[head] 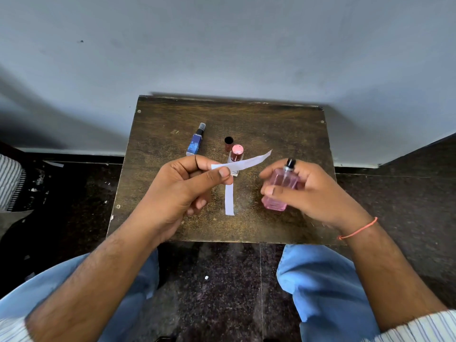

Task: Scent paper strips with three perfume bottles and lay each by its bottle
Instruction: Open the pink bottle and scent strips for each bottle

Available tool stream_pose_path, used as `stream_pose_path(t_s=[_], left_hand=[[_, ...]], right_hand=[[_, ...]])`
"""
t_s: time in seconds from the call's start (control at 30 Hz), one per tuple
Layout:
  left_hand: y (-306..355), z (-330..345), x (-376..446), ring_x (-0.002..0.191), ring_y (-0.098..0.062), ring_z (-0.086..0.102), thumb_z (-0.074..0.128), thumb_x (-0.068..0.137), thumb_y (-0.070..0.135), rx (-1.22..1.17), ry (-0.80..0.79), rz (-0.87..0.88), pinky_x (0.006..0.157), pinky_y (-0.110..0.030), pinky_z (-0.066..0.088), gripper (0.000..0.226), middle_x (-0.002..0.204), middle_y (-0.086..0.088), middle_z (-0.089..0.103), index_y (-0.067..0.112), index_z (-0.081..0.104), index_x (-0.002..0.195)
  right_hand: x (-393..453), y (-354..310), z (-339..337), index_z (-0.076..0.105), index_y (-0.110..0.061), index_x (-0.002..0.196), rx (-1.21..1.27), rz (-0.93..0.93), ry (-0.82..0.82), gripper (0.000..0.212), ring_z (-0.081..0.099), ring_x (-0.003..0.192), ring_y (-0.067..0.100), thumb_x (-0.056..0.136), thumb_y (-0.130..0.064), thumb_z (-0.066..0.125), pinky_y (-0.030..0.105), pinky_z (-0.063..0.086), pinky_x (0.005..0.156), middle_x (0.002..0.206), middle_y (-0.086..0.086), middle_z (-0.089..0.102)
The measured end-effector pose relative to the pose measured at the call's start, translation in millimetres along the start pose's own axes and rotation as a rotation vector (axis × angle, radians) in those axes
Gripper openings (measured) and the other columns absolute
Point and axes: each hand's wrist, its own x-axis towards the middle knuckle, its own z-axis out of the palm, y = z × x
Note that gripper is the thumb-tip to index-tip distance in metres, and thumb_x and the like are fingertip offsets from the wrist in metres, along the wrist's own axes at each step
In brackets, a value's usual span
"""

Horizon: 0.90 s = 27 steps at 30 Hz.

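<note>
My left hand [187, 186] pinches one end of a white paper strip [249, 162] between thumb and forefinger, and the strip points right in the air. My right hand [308, 191] grips a clear pink perfume bottle [281, 191] with a black nozzle, held just right of the strip's free end. A second white strip [229, 199] lies flat on the small wooden table [283, 127], in front of a pink-topped bottle [236, 156] that stands upright at the middle. A blue bottle [195, 143] with a clear cap stands at the back left.
A loose reddish-brown cap [228, 143] stands open end up behind the pink-topped bottle. The table backs onto a grey wall. My knees in blue jeans sit below the table's front edge, over a dark speckled floor. A striped cloth shows at the far left.
</note>
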Motion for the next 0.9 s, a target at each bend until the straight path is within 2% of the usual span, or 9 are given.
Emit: stream_pose_path(t_s=[0.1,0.17,0.3,0.47,0.57,0.67,0.73,0.8,0.9], left_hand=[[-4,0,-2,0.041,-0.007,0.039,0.082,0.077,0.031,-0.013,-0.018,-0.055,0.038,-0.017,0.024,0.012,0.097,-0.007,0.082,0.021,0.077,0.08],[-7,1,-2,0.041,-0.007,0.038,0.081,0.078,0.027,-0.03,-0.03,-0.077,0.039,-0.018,0.025,0.011,0.097,-0.008,0.082,0.018,0.075,0.08],[-11,0,-4,0.043,-0.007,0.038,0.083,0.076,0.028,-0.045,-0.068,-0.113,0.039,-0.017,0.028,0.015,0.097,-0.009,0.081,0.017,0.074,0.081],[-12,-2,-7,0.044,-0.006,0.04,0.084,0.074,0.029,-0.022,-0.133,-0.152,0.04,-0.016,0.031,0.008,0.098,-0.011,0.083,0.025,0.077,0.076],[-12,-1,-10,0.042,-0.005,0.04,0.083,0.075,0.027,-0.003,-0.165,-0.139,0.04,-0.015,0.03,0.006,0.098,-0.012,0.083,0.028,0.078,0.073],[-11,-1,-11,0.042,-0.005,0.04,0.083,0.077,0.025,0.011,-0.191,-0.128,0.041,-0.016,0.03,0.007,0.1,-0.015,0.083,0.028,0.078,0.074],[-12,-1,-11,0.043,-0.005,0.041,0.083,0.078,0.025,0.033,-0.212,-0.141,0.042,-0.016,0.03,0.006,0.103,-0.016,0.083,0.027,0.077,0.079],[-14,-1,-10,0.046,-0.006,0.043,0.083,0.081,0.024,0.089,-0.243,-0.17,0.043,-0.017,0.032,0.013,0.106,-0.015,0.083,0.017,0.075,0.089],[-16,-2,-8,0.054,-0.01,0.057,0.087,0.082,0.024,0.196,-0.295,-0.21,0.049,-0.02,0.043,0.028,0.111,-0.02,0.081,0.009,0.07,0.099]], right_hand=[[1,-8,5,0.071,-0.007,0.119,0.445,0.064,0.038,0.027,0.077,0.077,0.035,0.098,0.009,0.065,0.051,0.065,0.077,0.082,0.014,0.073],[2,-13,9,0.075,-0.007,0.118,0.534,0.096,0.05,0.025,0.067,0.064,0.026,0.094,0.001,0.073,0.045,0.064,0.065,0.071,0.01,0.064],[5,-18,16,0.084,-0.013,0.108,0.527,0.156,0.031,0.041,0.057,0.054,0.019,0.072,-0.034,0.088,0.036,0.059,0.054,0.061,0.005,0.057],[8,-19,23,0.078,-0.001,0.111,0.589,0.2,0.033,0.055,0.051,0.05,0.02,0.072,-0.039,0.088,0.031,0.053,0.052,0.056,0.003,0.052],[8,-21,24,0.08,-0.007,0.107,0.545,0.233,0.025,0.052,0.051,0.049,0.019,0.07,-0.041,0.09,0.031,0.052,0.052,0.057,0.003,0.053],[7,-22,26,0.076,0.001,0.118,0.517,0.27,-0.003,0.067,0.052,0.049,0.018,0.068,-0.042,0.089,0.03,0.052,0.051,0.056,0.003,0.053],[8,-22,26,0.079,-0.001,0.11,0.586,0.271,-0.022,0.054,0.052,0.049,0.018,0.07,-0.037,0.089,0.03,0.053,0.052,0.054,0.003,0.052],[8,-24,26,0.078,-0.014,0.088,0.655,0.257,-0.029,0.026,0.052,0.048,0.018,0.071,-0.03,0.089,0.03,0.053,0.052,0.053,0.003,0.052],[7,-24,25,0.074,-0.018,0.079,0.641,0.221,-0.042,0.021,0.052,0.047,0.019,0.068,-0.027,0.089,0.032,0.052,0.052,0.053,0.004,0.053]])
